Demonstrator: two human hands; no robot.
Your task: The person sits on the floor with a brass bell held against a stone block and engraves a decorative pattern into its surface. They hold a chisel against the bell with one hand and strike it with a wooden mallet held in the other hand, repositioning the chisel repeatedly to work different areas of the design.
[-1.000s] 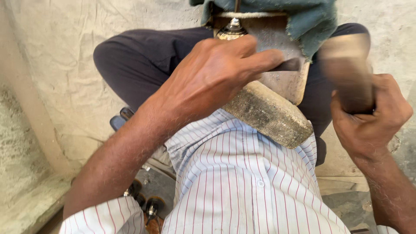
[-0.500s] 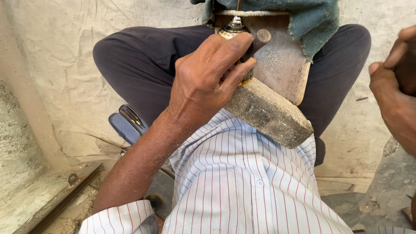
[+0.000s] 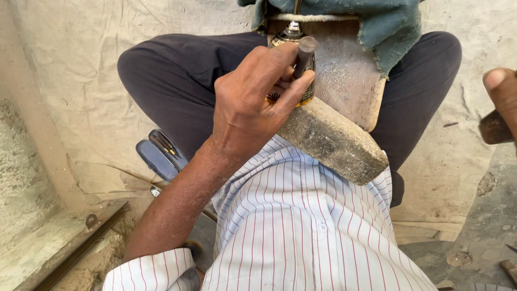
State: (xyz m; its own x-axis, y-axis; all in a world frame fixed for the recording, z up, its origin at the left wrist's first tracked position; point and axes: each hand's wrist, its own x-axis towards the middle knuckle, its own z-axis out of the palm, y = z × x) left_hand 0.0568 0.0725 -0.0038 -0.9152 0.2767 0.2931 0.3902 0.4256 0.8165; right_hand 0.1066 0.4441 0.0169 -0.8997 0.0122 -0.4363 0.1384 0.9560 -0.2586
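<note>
Left hand (image 3: 253, 102) fist tight round thin metal punch (image 3: 305, 54), upright on small round metal piece (image 3: 291, 37) atop wooden block (image 3: 344, 81) in lap. Punch stiff, prob. slippery; grip mid-shaft. Right hand (image 3: 503, 91) at frame edge, clasps dark handle (image 3: 493, 128).

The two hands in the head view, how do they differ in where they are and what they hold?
The left hand sits mid-frame in full view, over the lap; the right hand is cut off at the right edge. The left hand pinches a thin dark metal rod upright against a small round workpiece on the wooden block; the right hand holds a brown handle, whose far end is out of view. Both are bare and closed around a tool.
</note>
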